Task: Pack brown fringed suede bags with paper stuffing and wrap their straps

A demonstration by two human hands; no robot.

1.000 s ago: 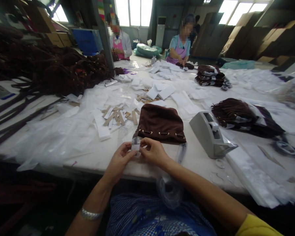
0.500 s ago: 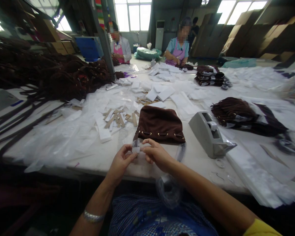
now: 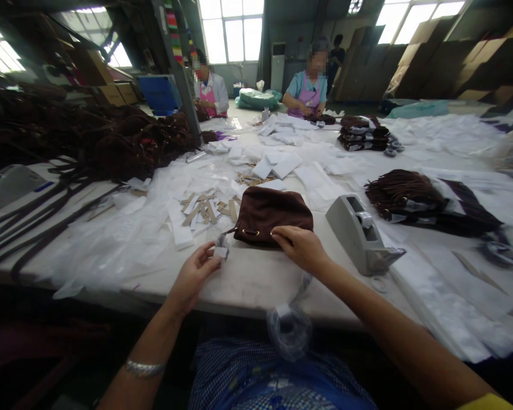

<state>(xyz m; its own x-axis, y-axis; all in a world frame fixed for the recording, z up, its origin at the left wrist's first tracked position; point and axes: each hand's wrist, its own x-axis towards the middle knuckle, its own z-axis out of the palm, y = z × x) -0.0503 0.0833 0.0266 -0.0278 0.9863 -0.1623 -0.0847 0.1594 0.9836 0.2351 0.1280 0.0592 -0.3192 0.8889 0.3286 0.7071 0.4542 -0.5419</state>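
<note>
A dark brown drawstring bag (image 3: 273, 208) with gold eyelets lies on the table in front of me. My left hand (image 3: 199, 266) pinches the plastic-wrapped end of the bag's strap (image 3: 221, 250), which has a white piece on it, just left of the bag. At the bag's front edge, my right hand (image 3: 299, 245) has its fingers closed on the fabric and covers some of the eyelets. A coiled strap in clear plastic (image 3: 289, 336) hangs over the table's front edge, below my right hand.
A grey tape dispenser (image 3: 359, 233) stands right of the bag. Cardboard strips (image 3: 207, 208) and plastic bags (image 3: 119, 245) lie to the left. Stacked brown bags (image 3: 427, 199) are at right, with a large brown heap (image 3: 123, 136) far left. Two co-workers sit across the table.
My left hand has moved left with the wrapped strap end. The right hand has left the strap end and gone up and right onto the bag's front edge. The bag looks fuller and slightly shifted.
</note>
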